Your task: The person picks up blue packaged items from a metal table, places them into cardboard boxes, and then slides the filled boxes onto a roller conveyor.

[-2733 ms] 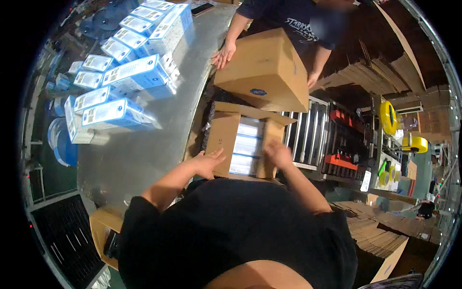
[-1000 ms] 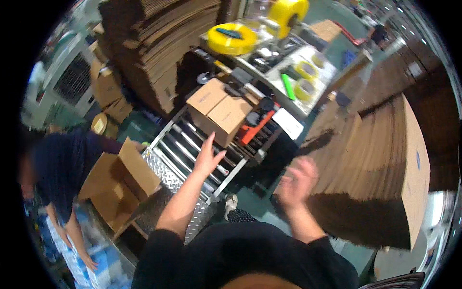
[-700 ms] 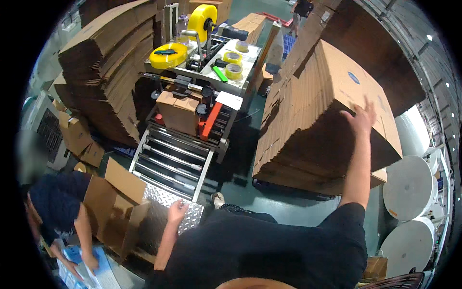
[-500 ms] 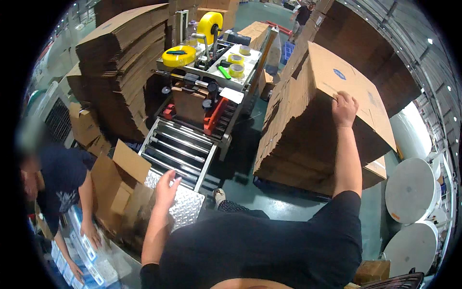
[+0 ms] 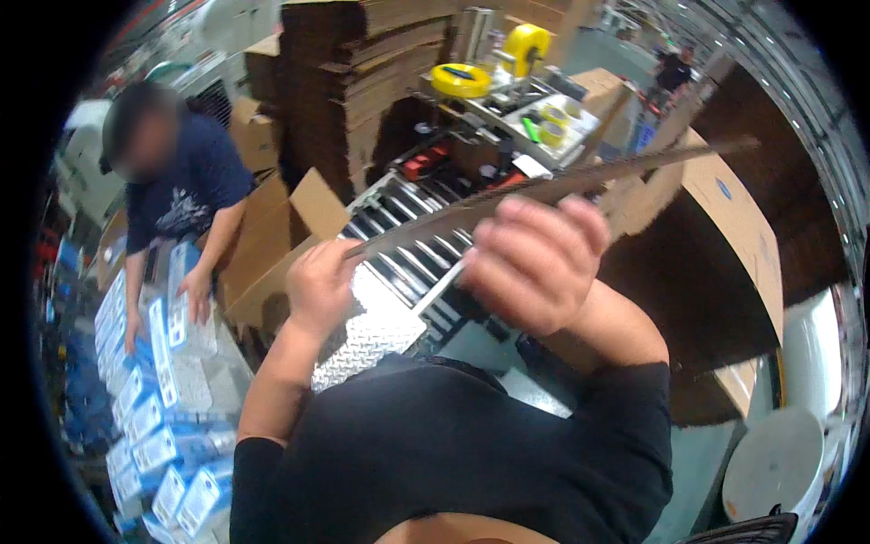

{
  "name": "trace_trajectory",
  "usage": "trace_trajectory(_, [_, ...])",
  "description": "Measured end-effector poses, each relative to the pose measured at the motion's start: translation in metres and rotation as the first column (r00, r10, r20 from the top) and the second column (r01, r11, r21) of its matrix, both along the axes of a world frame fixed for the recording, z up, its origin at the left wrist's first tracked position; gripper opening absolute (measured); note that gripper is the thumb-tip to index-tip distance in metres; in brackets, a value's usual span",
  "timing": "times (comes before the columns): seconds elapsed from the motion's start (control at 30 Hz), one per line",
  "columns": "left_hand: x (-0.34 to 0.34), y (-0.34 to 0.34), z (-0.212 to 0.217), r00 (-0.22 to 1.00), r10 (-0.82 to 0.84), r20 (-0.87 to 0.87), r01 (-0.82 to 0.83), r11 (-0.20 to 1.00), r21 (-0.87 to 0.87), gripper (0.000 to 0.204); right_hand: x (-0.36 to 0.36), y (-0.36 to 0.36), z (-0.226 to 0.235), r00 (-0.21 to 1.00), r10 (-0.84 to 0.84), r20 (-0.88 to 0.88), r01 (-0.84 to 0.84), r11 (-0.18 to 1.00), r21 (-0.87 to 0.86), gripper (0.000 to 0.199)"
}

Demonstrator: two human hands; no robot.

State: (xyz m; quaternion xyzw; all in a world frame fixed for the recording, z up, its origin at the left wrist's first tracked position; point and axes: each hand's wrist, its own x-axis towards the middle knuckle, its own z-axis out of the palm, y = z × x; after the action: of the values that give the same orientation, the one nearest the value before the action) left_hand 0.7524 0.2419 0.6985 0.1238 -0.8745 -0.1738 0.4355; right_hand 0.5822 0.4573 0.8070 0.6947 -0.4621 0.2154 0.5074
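A flattened cardboard box [image 5: 580, 181], seen nearly edge-on, slants across in front of me, rising to the right. My left hand [image 5: 319, 286] is closed on its near left end. Against its middle, my right hand [image 5: 539, 263] is curled and slightly blurred; its fingertips are partly hidden. Right of me stands a tall stack of flattened cardboard boxes [image 5: 729, 195]. Under the held cardboard lie the conveyor rollers [image 5: 399, 220], with a diamond-plate metal surface [image 5: 376, 340] at their near end.
At the left, a co-worker [image 5: 186, 181] reaches over blue-and-white packages [image 5: 177, 444], beside an open carton [image 5: 272, 249]. A tape machine with a yellow tape roll [image 5: 460, 80] stands beyond the rollers. Another cardboard stack [image 5: 317, 109] rises behind; large white rolls [image 5: 775, 462] stand at right.
My right hand has left the stack's top and come inward, and a flattened box is now lifted off it. My left hand, earlier free, has closed on its end. The view has turned left.
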Motion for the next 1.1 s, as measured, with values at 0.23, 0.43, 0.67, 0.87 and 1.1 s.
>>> trace_trajectory(0.23, [0.186,-0.079,-0.108,0.628,0.295,0.720,-0.346,0.935,-0.082,0.019,-0.102,-0.118,-0.117,0.912,-0.330,0.245,-0.044,0.514,0.857,0.032])
trace_trajectory(0.43, [0.166,-0.055,-0.140,0.495,0.713,0.496,-0.858,0.490,0.151,0.062,-0.084,-0.155,-0.199,0.761,-0.376,0.528,-0.646,-0.509,0.569,0.025])
trace_trajectory(0.67, [0.121,-0.035,-0.174,0.596,0.781,-0.186,-0.273,0.415,0.868,0.090,-0.134,-0.193,-0.189,0.924,-0.049,0.380,-0.383,-0.091,0.919,0.037])
trace_trajectory(0.87, [0.144,-0.036,-0.077,0.770,0.603,0.208,-0.429,0.249,0.869,0.079,-0.164,-0.232,-0.152,0.823,-0.253,0.509,-0.480,0.172,0.860,0.057])
trace_trajectory(1.1, [0.073,-0.005,-0.146,0.743,0.007,0.669,-0.263,0.922,0.283,0.092,-0.093,-0.214,-0.261,0.834,-0.079,0.546,-0.552,-0.094,0.829,0.052])
